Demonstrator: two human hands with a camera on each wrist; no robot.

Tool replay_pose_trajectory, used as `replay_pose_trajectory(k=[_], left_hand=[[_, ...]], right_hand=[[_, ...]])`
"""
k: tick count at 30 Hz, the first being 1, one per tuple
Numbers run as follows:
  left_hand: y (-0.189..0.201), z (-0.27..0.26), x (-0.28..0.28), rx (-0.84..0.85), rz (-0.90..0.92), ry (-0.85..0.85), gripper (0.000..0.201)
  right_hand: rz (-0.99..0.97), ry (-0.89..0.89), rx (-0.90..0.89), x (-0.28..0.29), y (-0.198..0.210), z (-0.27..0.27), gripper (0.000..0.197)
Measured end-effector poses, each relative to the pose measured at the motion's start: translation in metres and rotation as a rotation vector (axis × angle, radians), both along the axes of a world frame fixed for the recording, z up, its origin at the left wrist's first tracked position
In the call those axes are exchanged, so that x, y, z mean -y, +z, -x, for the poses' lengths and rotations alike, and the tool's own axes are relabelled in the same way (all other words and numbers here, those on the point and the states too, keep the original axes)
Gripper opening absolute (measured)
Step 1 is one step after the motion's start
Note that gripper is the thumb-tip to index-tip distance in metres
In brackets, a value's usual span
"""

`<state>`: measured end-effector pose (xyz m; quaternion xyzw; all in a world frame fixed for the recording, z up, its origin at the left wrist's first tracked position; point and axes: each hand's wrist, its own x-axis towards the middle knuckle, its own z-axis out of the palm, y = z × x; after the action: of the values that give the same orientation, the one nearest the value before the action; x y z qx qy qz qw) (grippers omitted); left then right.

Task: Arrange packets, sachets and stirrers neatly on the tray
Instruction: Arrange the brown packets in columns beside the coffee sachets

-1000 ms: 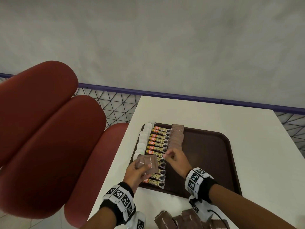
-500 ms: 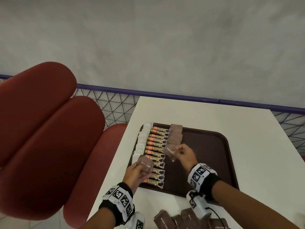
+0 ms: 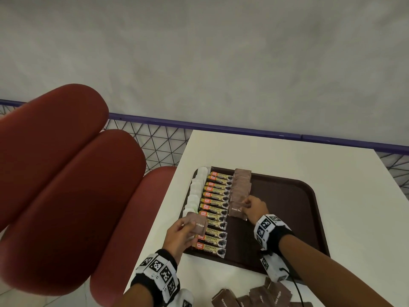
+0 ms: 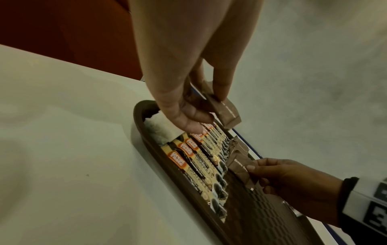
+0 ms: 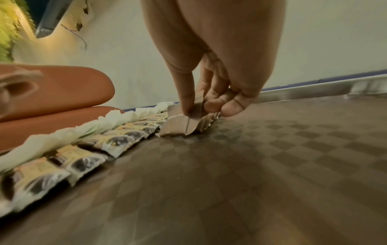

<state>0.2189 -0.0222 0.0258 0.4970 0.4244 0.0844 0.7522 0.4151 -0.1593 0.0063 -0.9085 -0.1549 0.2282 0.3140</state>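
**Three rows filled the tray's left side**

Three rows ran along the left edge of the brown tray (image 3: 305,218) on a white table (image 3: 287,156): white sachets (image 3: 195,191), coffee sticks (image 3: 215,212) marked "Great Taste GRANULES", and brown packets (image 3: 241,185). A grey wall (image 3: 199,52) rose behind and red seat cushions (image 3: 55,185) stood at the left. The right hand (image 3: 254,208) pinched a "Brown Sugar" packet (image 3: 238,210) at that row's near end. The left hand (image 3: 180,234) gripped another sugar packet (image 3: 198,224) above the sticks. More loose packets (image 3: 261,295) lay at the table's near edge.
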Motion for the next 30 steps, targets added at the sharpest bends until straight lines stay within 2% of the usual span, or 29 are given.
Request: replay_pose_trajectory(k=[3, 5, 8, 17, 20, 24, 27, 30], left_hand=[[0.000, 0.001, -0.001, 0.003, -0.014, -0.004, 0.023], [0.000, 0.001, -0.002, 0.000, -0.019, 0.000, 0.025], [0.000, 0.002, -0.002, 0.002, -0.017, 0.006, 0.026], [0.003, 0.001, -0.001, 0.015, -0.016, 0.008, 0.012], [0.004, -0.001, 0.002, 0.020, -0.012, -0.005, 0.009], [0.003, -0.004, 0.006, 0.026, -0.015, -0.011, 0.010], [0.001, -0.006, 0.010, 0.032, -0.042, -0.016, 0.009], [0.001, -0.007, 0.013, 0.054, -0.057, -0.027, 0.008]], right_hand=[[0.070, 0.019, 0.055, -0.004, -0.006, -0.001, 0.010], [0.137, 0.071, 0.122, -0.005, -0.006, 0.000, 0.004], [0.199, 0.128, 0.215, -0.006, -0.009, -0.001, 0.021], [0.153, 0.090, 0.357, -0.002, -0.005, 0.009, 0.033], [0.067, 0.107, 0.355, 0.000, 0.000, 0.015, 0.029], [-0.177, 0.214, 0.239, 0.000, 0.007, 0.030, 0.021], [-0.307, 0.359, 0.145, 0.001, 0.011, 0.046, 0.028], [-0.319, 0.472, 0.116, 0.001, 0.014, 0.061, 0.032]])
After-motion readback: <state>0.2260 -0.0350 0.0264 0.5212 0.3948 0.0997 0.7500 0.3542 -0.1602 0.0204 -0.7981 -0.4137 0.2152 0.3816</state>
